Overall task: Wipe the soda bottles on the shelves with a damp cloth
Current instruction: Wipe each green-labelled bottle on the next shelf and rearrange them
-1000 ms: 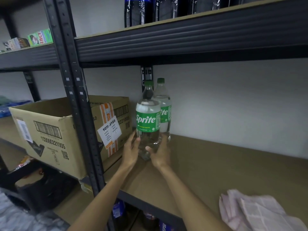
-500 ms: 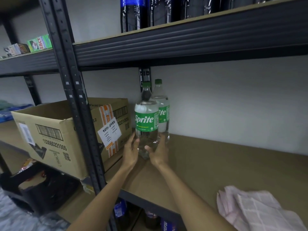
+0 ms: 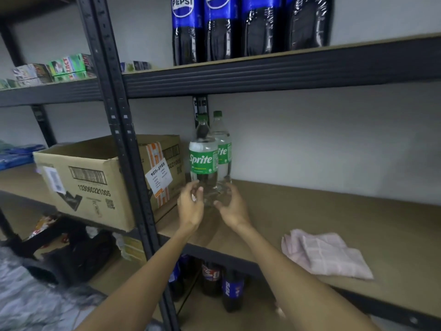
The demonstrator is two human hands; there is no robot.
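Two clear Sprite bottles with green labels stand upright at the back left of the middle shelf [image 3: 358,223]. The front Sprite bottle [image 3: 203,161] partly covers the rear Sprite bottle [image 3: 224,149]. My right hand [image 3: 232,207] cups the front bottle's base from the right, with the thumb across its front. My left hand [image 3: 189,207] sits at the base's left side with loosely curled fingers that hold nothing. A folded pink cloth [image 3: 327,256] lies on the same shelf to the right, away from both hands.
Several Pepsi bottles [image 3: 183,29] stand on the shelf above. A cardboard box [image 3: 78,177] fills the bay to the left, behind a black upright post [image 3: 124,139]. More dark soda bottles [image 3: 230,287] stand on the shelf below. Small boxes [image 3: 66,68] line the upper left shelf.
My left hand's fingers have curled away from the front bottle's side. The right hand stays at the base. The view has tilted up, showing the Pepsi bottles.
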